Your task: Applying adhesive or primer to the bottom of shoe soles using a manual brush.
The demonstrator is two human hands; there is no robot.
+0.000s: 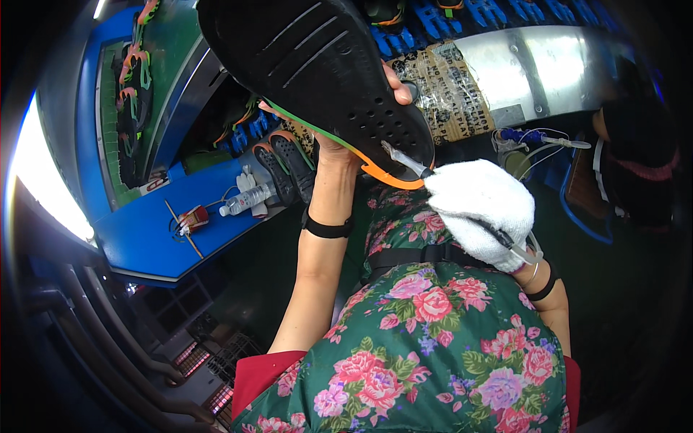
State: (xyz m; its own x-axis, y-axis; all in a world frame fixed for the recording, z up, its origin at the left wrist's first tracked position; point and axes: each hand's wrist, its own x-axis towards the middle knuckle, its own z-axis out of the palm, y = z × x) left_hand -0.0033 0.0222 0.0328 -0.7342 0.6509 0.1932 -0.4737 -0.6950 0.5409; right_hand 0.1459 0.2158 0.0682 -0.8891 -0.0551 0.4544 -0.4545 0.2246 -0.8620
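The raised left hand (330, 141) grips a black sole (339, 79); the gloved right hand (480, 211) clasps a tool (408, 163).

So this black shoe sole (325, 81) is up in the air, slanted: grooves at the wide end, holes in the narrow end, orange-and-green edging. Slim pale-tipped tool (410, 163) is angled over the holey end.

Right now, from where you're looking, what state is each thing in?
Left hand: bare, gripping the shoe.
Right hand: in a white glove, closed around the tool.
Black shoe: held up, holed end toward the wearer.
Thin tool: tip at the holed end; contact unclear.
Clear bottle: lying on its side.
Black shoe pair: side by side.
Waist belt: fastened.
Brown wrapping: taped around metal.
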